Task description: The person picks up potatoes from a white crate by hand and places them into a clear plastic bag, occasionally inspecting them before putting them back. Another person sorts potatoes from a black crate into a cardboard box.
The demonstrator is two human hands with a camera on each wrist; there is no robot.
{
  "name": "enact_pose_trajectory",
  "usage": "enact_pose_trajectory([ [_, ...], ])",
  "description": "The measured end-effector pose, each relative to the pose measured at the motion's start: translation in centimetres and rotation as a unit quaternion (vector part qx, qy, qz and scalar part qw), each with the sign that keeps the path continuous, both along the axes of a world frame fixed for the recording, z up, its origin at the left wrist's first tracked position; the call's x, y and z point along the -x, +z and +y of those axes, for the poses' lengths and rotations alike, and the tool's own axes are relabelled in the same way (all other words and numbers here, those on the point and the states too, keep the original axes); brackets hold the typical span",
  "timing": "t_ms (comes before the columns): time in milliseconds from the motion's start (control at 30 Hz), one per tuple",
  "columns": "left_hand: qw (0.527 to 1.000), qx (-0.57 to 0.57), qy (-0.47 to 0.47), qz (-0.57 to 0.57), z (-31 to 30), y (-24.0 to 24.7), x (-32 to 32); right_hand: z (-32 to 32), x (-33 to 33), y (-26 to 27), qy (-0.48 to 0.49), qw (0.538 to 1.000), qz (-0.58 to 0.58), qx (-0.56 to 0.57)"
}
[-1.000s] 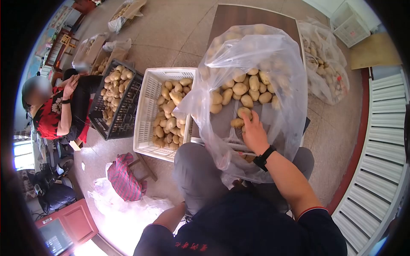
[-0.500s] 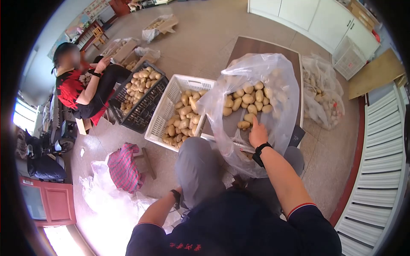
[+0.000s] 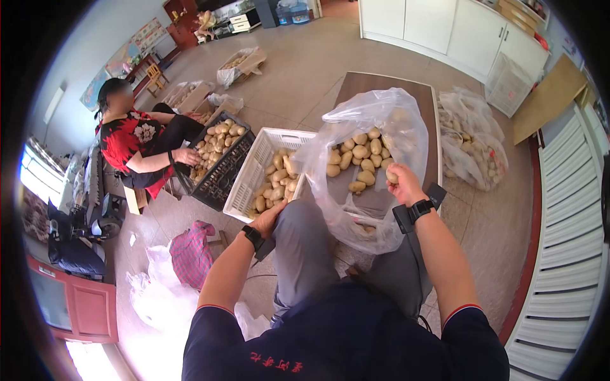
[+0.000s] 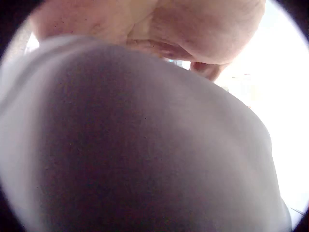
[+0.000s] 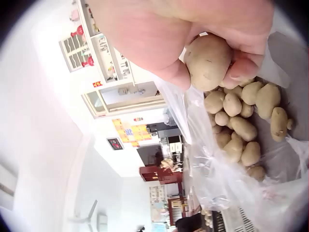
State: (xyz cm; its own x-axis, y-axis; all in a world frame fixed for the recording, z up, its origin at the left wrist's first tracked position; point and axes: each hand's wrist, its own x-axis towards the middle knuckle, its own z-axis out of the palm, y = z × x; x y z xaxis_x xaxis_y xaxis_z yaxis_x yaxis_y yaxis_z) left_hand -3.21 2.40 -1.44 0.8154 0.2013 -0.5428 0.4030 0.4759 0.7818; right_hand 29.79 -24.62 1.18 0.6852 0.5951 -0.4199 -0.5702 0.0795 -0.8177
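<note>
In the head view my right hand (image 3: 408,188) grips a potato (image 5: 207,63) between thumb and curled fingers at the right side of a clear plastic bag (image 3: 406,120). Loose potatoes (image 3: 361,152) lie inside the bag's wide mouth, which spreads over a brown table (image 3: 362,81). My left hand (image 3: 267,220) rests against my left knee (image 3: 298,222), close to the near corner of a white crate (image 3: 238,202) of potatoes. The left wrist view shows mostly grey trouser cloth (image 4: 145,135), with part of the palm above it and the fingertips largely hidden.
A seated person (image 3: 133,140) reaches into a black crate (image 3: 219,190) of potatoes beyond the white one. Another bag of potatoes (image 3: 473,146) lies on the floor right of the table. A checked cloth (image 3: 192,257) is at lower left; a radiator (image 3: 553,254) lines the right.
My right hand has lifted a potato from the bag's middle and moved right with it. My left hand has come up to my knee. The seated person now reaches into the black crate.
</note>
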Motion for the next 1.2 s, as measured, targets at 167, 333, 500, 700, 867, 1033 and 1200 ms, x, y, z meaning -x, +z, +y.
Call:
enact_pose_trajectory([
  [167,0.998,0.001,-0.026,0.061,-2.1,3.5,-1.8,-1.9,0.6,0.0,0.024,0.996,0.069,-0.06],
  [333,0.999,-0.034,-0.025,0.014,-4.1,6.2,-0.5,-2.4,1.7,0.8,0.031,0.996,0.007,-0.085],
  [500,0.998,0.002,-0.013,0.063,-4.3,7.4,1.6,-2.6,2.1,-0.1,0.049,0.994,0.044,-0.091],
  [700,0.998,-0.007,-0.061,0.024,-1.7,4.0,-0.1,-3.1,2.3,-0.7,0.046,0.997,0.015,-0.052],
  [867,0.997,0.017,-0.047,0.058,0.0,2.8,-1.1,-2.8,2.6,-0.6,0.025,0.999,0.0,-0.028],
  [1033,0.997,-0.067,-0.039,0.021,4.0,0.7,-1.8,-1.5,1.9,-1.1,0.026,0.999,0.042,-0.015],
  [1200,0.993,-0.041,0.105,-0.029,3.7,4.5,-5.1,1.1,1.5,-1.6,0.057,0.996,0.063,0.009],
])
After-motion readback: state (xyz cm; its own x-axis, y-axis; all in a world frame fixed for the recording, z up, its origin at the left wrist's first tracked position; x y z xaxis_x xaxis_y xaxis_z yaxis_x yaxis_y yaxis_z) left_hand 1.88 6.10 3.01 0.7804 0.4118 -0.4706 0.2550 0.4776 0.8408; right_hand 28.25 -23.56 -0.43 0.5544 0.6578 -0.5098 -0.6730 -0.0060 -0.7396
